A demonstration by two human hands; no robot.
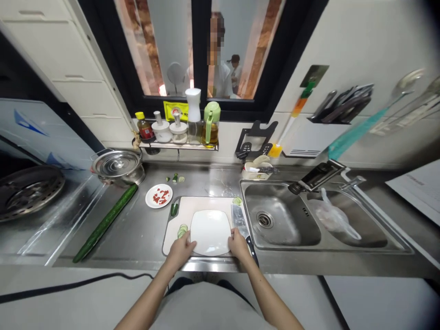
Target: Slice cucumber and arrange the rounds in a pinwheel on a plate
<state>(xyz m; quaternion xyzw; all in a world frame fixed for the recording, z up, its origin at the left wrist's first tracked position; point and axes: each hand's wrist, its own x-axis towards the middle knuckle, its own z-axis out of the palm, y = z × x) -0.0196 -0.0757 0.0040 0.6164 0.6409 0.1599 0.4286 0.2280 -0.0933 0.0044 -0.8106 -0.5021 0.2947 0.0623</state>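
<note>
A white squarish plate (211, 232) is held level over the cutting board (202, 202), gripped at its two sides. My left hand (182, 250) pinches its left edge, thumb on top. On the right edge, my right hand (238, 242) is closed the same way. Cucumber slices (182, 230) lie on the board beside my left hand. A kitchen knife (239, 220) rests along the board's right side, its black handle near my right hand. One more cucumber slice (237, 200) sits by the blade's tip. Whether the plate touches the board I cannot tell.
A whole cucumber (105, 223) lies on the counter at left, near a lidded steel pot (119, 165). Behind the board stands a small plate (151, 197) with chopped red pieces. The double sink (283, 243) is at right, holding a plastic bag (335, 214). Condiments line a wall shelf (178, 145).
</note>
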